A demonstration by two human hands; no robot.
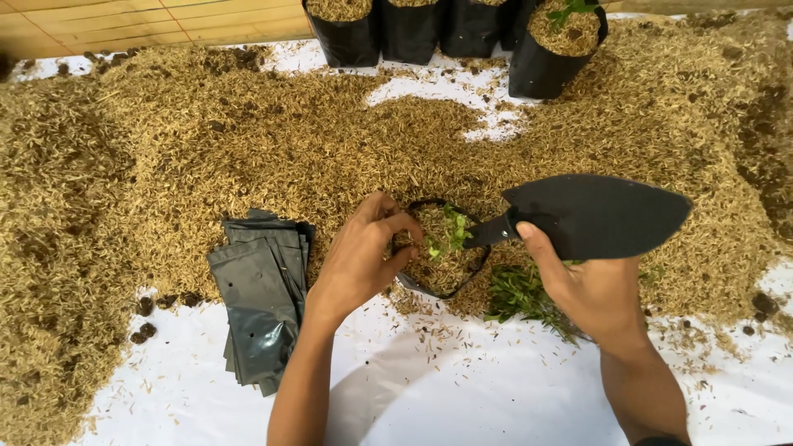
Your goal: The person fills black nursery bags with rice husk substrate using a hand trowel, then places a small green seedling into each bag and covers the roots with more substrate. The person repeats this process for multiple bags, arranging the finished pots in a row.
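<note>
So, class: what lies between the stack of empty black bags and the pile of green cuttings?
In the head view, the left hand and the husk-filled bag it steadies.

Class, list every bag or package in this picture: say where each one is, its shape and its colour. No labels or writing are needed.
Flat stack of empty bags: on the white sheet, left of the left hand; dark grey, rectangular.
Open grow bag: held by the left hand; black, round, husk-filled, with a green seedling.
Filled grow bags: row at the top edge; black, upright.
Labels, signs, screens: none visible.
</note>
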